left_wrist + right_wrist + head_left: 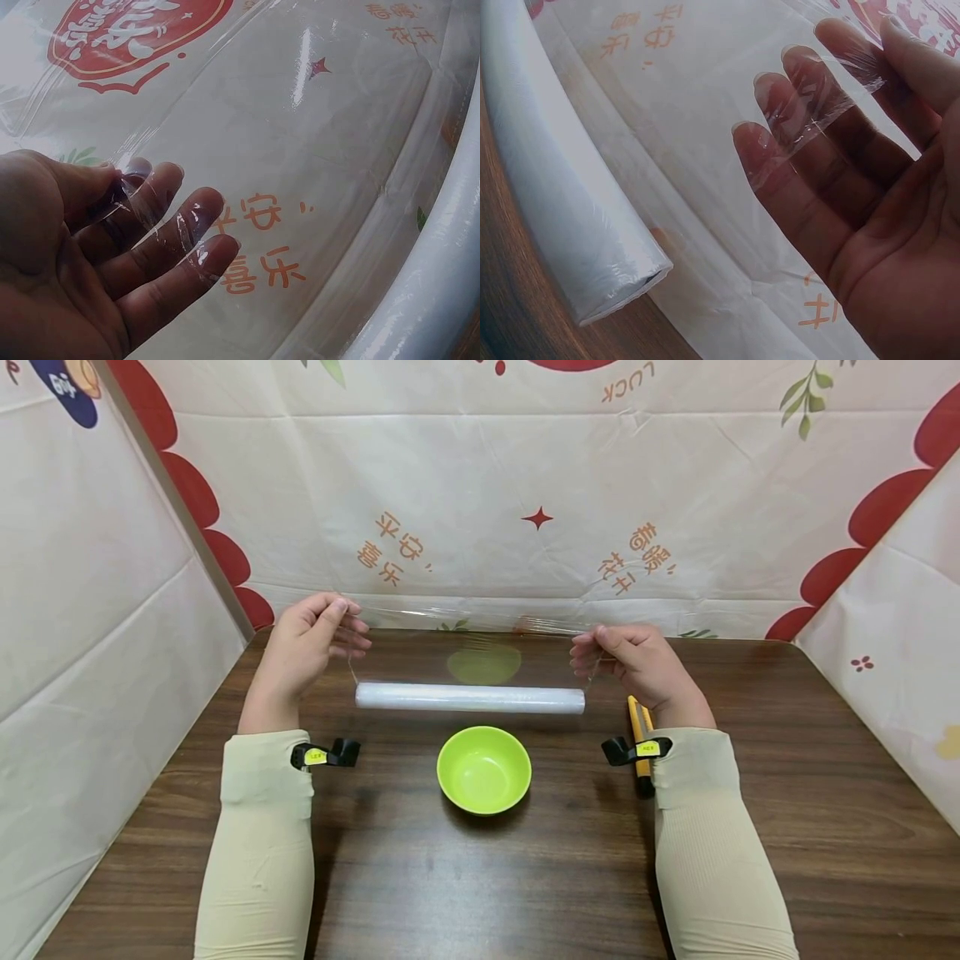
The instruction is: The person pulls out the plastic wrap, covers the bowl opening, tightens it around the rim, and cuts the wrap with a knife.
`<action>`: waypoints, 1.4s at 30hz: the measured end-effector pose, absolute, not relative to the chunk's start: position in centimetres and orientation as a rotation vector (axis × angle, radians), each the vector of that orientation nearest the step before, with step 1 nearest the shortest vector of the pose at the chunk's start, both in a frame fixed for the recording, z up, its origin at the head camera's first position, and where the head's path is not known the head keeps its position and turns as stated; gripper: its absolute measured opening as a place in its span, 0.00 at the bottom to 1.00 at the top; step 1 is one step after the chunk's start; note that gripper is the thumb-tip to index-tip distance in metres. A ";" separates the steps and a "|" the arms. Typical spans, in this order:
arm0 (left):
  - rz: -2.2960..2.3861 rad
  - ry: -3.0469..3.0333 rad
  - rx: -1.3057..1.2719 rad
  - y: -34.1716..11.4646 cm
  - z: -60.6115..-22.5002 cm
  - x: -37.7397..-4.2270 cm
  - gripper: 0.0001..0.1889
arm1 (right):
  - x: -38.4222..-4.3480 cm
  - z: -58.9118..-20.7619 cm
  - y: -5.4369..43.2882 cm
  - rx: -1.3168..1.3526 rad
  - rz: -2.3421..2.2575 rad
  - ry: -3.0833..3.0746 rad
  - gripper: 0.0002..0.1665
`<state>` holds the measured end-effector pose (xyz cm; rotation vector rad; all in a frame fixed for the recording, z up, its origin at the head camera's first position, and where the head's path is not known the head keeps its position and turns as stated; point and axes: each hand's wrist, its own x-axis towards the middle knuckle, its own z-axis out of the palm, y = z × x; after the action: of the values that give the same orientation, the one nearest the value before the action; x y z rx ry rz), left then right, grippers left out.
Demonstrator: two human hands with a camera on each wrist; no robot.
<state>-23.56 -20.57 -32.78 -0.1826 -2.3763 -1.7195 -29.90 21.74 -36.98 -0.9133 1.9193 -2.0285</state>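
Clear film (480, 635) stretched between both hands, coming off white roll (469, 697) just beyond green bowl (483, 770). Left hand (315, 631): grip pinching one film corner, thumb against fingers. Right hand (633, 660): grip pinching opposite corner likewise. Bowl on brown tabletop (480, 893). Yellow-and-black tool (637, 720) beside right wrist, partly hidden. Printed white sheet (480, 485) behind.

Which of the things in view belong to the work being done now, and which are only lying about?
In use:
clear film, pinched by the left hand and right hand
white roll, from which the film runs

Apparently lying about for now:
green bowl, in neither hand
yellow cutter, partly hidden, also in neither hand; any later use is unclear
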 end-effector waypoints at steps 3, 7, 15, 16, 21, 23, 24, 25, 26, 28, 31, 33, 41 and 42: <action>-1.719 -2.380 -0.185 -20.6 -32.8 -23.6 0.15 | -29.9 -37.0 21.7 -0.913 -2.035 1.915 0.20; -1.714 -2.388 -0.188 -20.5 -32.8 -23.7 0.16 | -29.9 -37.0 21.8 -0.914 -2.041 1.920 0.20; -1.710 -2.395 -0.195 -20.5 -32.8 -23.7 0.16 | -29.8 -37.0 21.7 -0.901 -2.041 1.943 0.20; -1.710 -2.394 -0.196 -20.5 -32.8 -23.7 0.16 | -29.8 -37.0 21.7 -0.895 -2.043 1.947 0.20; -1.715 -2.390 -0.203 -20.5 -32.9 -23.7 0.16 | -29.8 -36.9 21.7 -0.880 -2.053 1.948 0.18; -1.713 -2.390 -0.204 -20.5 -32.9 -23.7 0.16 | -29.8 -36.9 21.7 -0.882 -2.053 1.948 0.18; -1.711 -2.390 -0.205 -20.5 -33.0 -23.7 0.16 | -29.8 -36.9 21.7 -0.884 -2.052 1.950 0.18; -1.710 -2.390 -0.205 -20.6 -33.0 -23.7 0.16 | -29.9 -36.9 21.8 -0.885 -2.052 1.950 0.18; -1.711 -2.389 -0.207 -20.6 -33.0 -23.7 0.16 | -29.9 -36.9 21.8 -0.886 -2.050 1.953 0.18; -1.712 -2.388 -0.207 -20.6 -33.0 -23.7 0.16 | -29.9 -37.0 21.8 -0.884 -2.047 1.959 0.18; -1.718 -2.388 -0.200 -20.5 -32.9 -23.7 0.16 | -29.8 -36.9 21.8 -0.880 -2.046 1.961 0.18; -1.724 -2.385 -0.195 -20.5 -32.9 -23.7 0.16 | -29.8 -36.9 21.8 -0.878 -2.046 1.959 0.18; -1.716 -2.389 -0.193 -20.5 -32.9 -23.6 0.16 | -29.8 -36.9 21.8 -0.884 -2.054 1.960 0.18; -1.716 -2.389 -0.192 -20.5 -32.8 -23.6 0.16 | -29.8 -36.9 21.8 -0.886 -2.055 1.958 0.18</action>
<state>-23.58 -20.51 -32.84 -0.1921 -2.3892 -1.7156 -29.79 21.76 -36.93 -0.8855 1.9584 -2.0549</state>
